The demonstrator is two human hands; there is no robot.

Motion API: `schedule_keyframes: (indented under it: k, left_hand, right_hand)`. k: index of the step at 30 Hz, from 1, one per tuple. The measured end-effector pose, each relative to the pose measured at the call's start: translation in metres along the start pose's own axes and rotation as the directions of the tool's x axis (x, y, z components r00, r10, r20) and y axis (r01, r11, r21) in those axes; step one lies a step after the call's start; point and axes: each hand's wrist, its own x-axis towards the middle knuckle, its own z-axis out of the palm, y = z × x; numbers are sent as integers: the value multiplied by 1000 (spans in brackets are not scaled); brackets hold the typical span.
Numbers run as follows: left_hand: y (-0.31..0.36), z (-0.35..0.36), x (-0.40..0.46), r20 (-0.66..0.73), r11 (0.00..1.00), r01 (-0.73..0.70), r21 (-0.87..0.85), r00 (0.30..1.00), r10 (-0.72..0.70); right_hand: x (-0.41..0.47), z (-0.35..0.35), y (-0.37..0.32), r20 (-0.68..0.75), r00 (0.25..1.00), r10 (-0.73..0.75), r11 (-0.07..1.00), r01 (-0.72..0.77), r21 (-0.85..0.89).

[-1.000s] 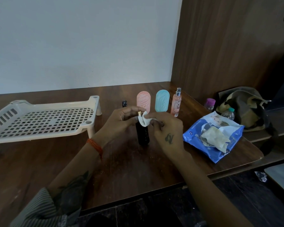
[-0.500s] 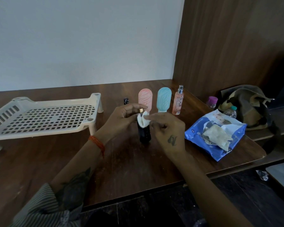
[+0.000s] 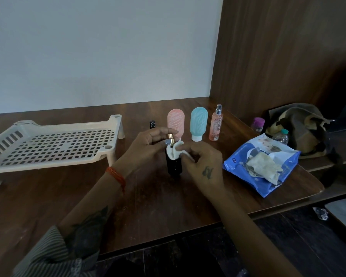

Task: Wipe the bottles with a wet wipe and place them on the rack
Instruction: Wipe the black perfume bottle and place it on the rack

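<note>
Pinched between thumb and fingertips of the right hand (image 3: pixel 204 164), a white wet wipe (image 3: pixel 175 151) is wrapped against the shoulder of a black bottle (image 3: pixel 174 164), just under its gold spray top. Right hand: back turned up, wrist bent, forearm coming in from the lower right. Left hand (image 3: pixel 148 144): fingers curled round the bottle's neck from the left, index finger arched over the gold top; forearm comes in from the lower left, orange thread band at the wrist. Bottle stands upright on the wooden table (image 3: pixel 148 196), near the middle. Behind it, in a row: pink bottle (image 3: pixel 175 123) (partly hidden by the left hand), blue bottle (image 3: pixel 198 122), slim spray bottle (image 3: pixel 215 123), all standing; a small black cap-like item (image 3: pixel 152 124) sits to the left of the pink one. White rack (image 3: pixel 52 144) at the table's left, well apart from the hands, nothing on it. Blue wipe pack (image 3: pixel 268 164) lies at the right, a crumpled used wipe on top.
</note>
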Motion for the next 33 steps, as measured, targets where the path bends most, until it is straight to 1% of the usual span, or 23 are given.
schedule_keyframes:
  k: [2,4,6,8,9,10,12,14,15,16,18,20,22,24,26,27,29,31,33]
  left_hand:
    - [-1,-1,1,7,1000,17,-14,1000,-17]
    - [0,-1,0,1,999,35,-26,999,-35]
    - [-1,1,0,-6,1000,16,-12,1000,-16]
    - [-1,1,-1,-14,1000,0,8,1000,1]
    - [0,1,-1,-14,1000,2,5,1000,-1]
    - [-1,1,-1,-8,1000,6,-4,1000,-7]
    - [0,0,0,2,1000,17,-2,1000,-17]
    - [1,0,0,10,1000,16,5,1000,-16]
    - [1,0,0,9,1000,13,8,1000,-13]
    - [1,1,0,7,1000,5,16,1000,-5]
    - [0,1,0,-1,1000,-10,28,1000,10]
    - [-2,-1,0,1,1000,-8,13,1000,8]
    - [-3,-2,1,10,1000,10,2,1000,-11]
    - [-2,-2,1,21,1000,18,12,1000,-18]
    - [-1,0,0,14,1000,2,21,1000,-2]
    - [-1,1,0,5,1000,-11,26,1000,11]
    - [0,1,0,9,999,-26,38,1000,26]
    - [1,1,0,22,999,-20,38,1000,20]
    - [1,1,-1,16,999,-13,35,1000,12]
  right_hand:
    - [3,-3,1,-118,993,9,1000,-7,15]
    - [4,-5,1,-178,984,1,1000,3,25]
    - [2,-3,0,-129,991,-34,999,36,11]
    - [-2,-1,1,-16,998,-57,998,56,-11]
    - [-2,0,2,15,999,-47,999,47,-14]
    - [-2,0,2,13,1000,-26,1000,26,-10]
    - [1,-2,4,-59,998,18,1000,-18,-2]
    - [2,-5,3,-146,989,26,1000,-25,7]
    - [2,-5,2,-162,987,13,1000,-10,19]
    - [1,-4,1,-147,989,-11,1000,14,19]
    - [-1,-2,1,-64,996,-56,998,56,-1]
    - [-2,0,2,-1,999,-48,999,48,17]
    - [0,-2,3,-9,1000,3,999,-3,32]
    - [1,-4,4,-72,997,41,999,-39,24]
    - [1,-5,4,-113,993,27,1000,-27,2]
    - [0,-4,3,-96,995,-6,1000,7,7]
    - [-2,-1,3,-4,997,-72,997,72,17]
    - [-3,1,2,49,996,-80,997,79,27]
    - [-3,0,3,41,998,-57,998,56,15]
